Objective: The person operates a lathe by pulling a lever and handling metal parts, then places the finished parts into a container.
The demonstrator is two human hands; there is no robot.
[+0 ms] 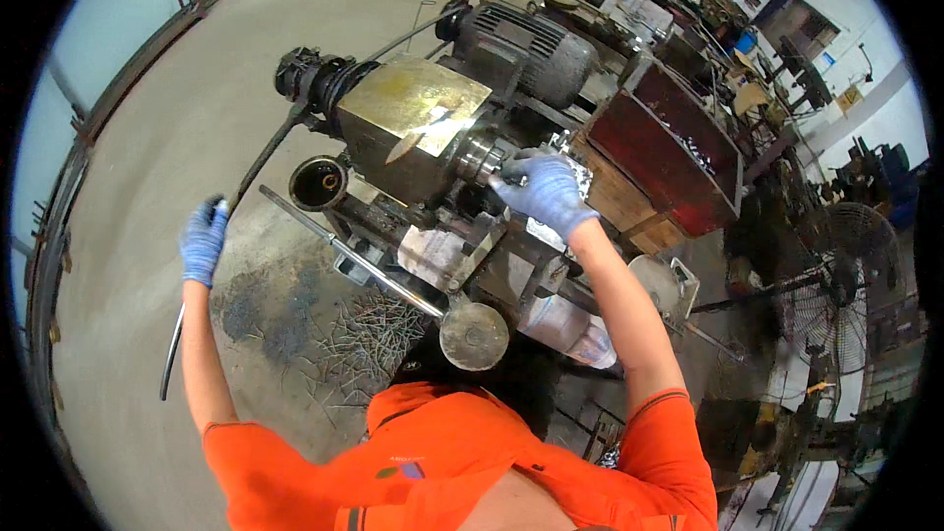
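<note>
— Grey concrete floor (147, 187) lies all about. What is being handled?

— Two parts of a greasy, dark metal machine with a flat brass-coloured top (393, 98): a long dark rod (265, 162) slanting from its left side, and a bright, ringed steel spindle end (477, 154) at its right.

— How do the hands sit?

— Blue-gloved left hand (203, 241): fingers curled round the rod. Blue-gloved right hand (546, 192): fingers partly bent at the spindle end; I can't tell if they grip anything.

— Anything in the way?

— A silvery metal lever (383, 280) and a round, flat grey disc (474, 336) stand between the person's body and the spindle end. An open, round dark cup (318, 183) sits near the rod. Behind the spindle is a finned, dark grey motor (531, 54); right of it, a deep red metal bin (669, 147). Farther out: loose thin metal rods (364, 344) heaped on the floor, and a black wire-caged fan (836, 275).

— And their look?

— The rod is dull, thicker near the machine, thinner below the glove. The spindle end shines.
</note>
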